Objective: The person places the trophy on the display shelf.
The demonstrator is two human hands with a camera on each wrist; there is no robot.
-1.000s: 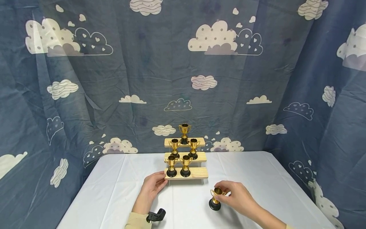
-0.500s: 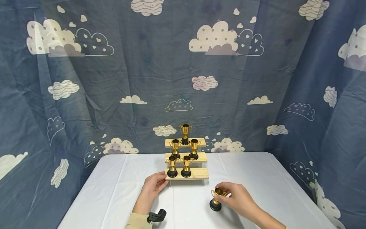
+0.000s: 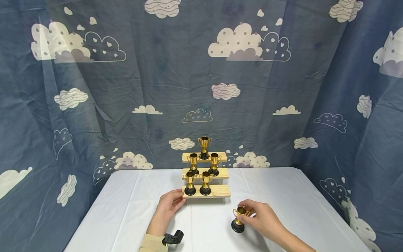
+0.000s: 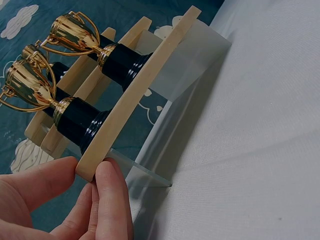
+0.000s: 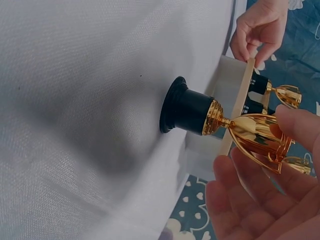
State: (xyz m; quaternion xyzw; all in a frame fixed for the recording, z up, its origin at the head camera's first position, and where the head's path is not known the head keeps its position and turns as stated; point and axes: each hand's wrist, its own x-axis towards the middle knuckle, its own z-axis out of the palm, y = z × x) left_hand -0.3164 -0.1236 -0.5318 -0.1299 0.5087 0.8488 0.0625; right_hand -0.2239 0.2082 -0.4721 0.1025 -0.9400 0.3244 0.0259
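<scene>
My right hand [image 3: 262,218] pinches a small gold trophy cup [image 3: 237,225] between thumb and fingers at its two-handled bowl. Its black base [image 5: 190,110] is close over the white cloth, with the cup slightly tilted. With thumb and fingers, my left hand [image 3: 167,210] pinches the left end of the bottom wooden shelf [image 4: 142,90] of a three-step display stand. Two matching trophies stand on that step, at left and middle; the board's right part [image 3: 220,190] is bare. Two more trophies stand on the middle step [image 3: 223,172] and one trophy [image 3: 204,143] on the top.
A white cloth [image 3: 126,210] covers the table. Clear side panels [image 4: 145,170] carry the stand's boards. Behind and at both sides hangs a blue curtain [image 3: 176,77] with a cloud print. A black wrist device [image 3: 173,238] sits at my left cuff.
</scene>
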